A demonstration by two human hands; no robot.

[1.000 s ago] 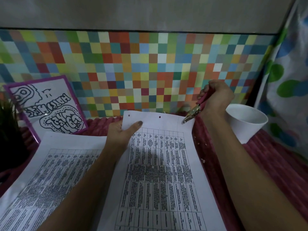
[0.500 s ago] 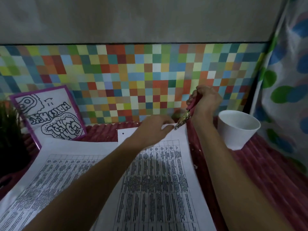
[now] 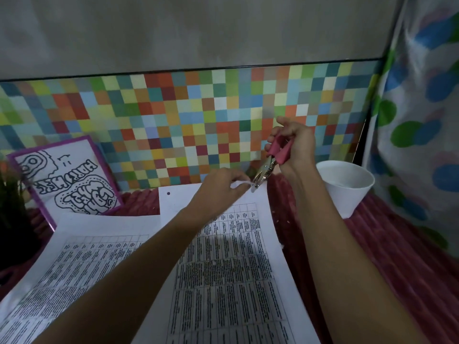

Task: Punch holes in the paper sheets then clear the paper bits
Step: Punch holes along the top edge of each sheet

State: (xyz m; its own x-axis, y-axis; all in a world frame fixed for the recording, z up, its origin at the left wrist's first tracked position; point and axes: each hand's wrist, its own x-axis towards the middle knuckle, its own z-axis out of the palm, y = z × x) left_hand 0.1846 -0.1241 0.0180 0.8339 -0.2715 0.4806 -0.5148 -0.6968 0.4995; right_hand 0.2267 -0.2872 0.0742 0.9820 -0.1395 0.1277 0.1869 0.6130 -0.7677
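Foliage of a dark plant (image 3: 10, 207) fills the nine o'clock edge of our view. Just right of it a purple-framed drawing (image 3: 67, 180) leans on the tiled wall (image 3: 173, 120); its bubble lettering reads backwards to us and we cannot make out the words. Below it, toward seven o'clock, a printed sheet (image 3: 74, 256) lies on the red ribbed cloth (image 3: 397, 256). Its table is too small and blurred to read.

At centre, running from six o'clock up, lies a second sheet (image 3: 223, 281) with the same kind of unreadable table. It overlaps the first sheet's right side. One hole (image 3: 168, 193) shows near its top left corner. Our left hand (image 3: 221, 184) reaches across it and pinches its top edge near the right corner, lifting the paper a little.

Right at that pinch sits the metal nose of the punch (image 3: 267, 167), at about one o'clock from the left hand. Our right hand (image 3: 295, 147) curls round its pink handles, which stand apart. No brand shows on it.

A few white paper bits (image 3: 282, 245) lie on the cloth just beside the sheet's right edge. Toward three o'clock a white cup (image 3: 345, 184) stands upright on the cloth, near the right wrist. A curtain (image 3: 422, 120) with green and blue dots hangs at the right edge.
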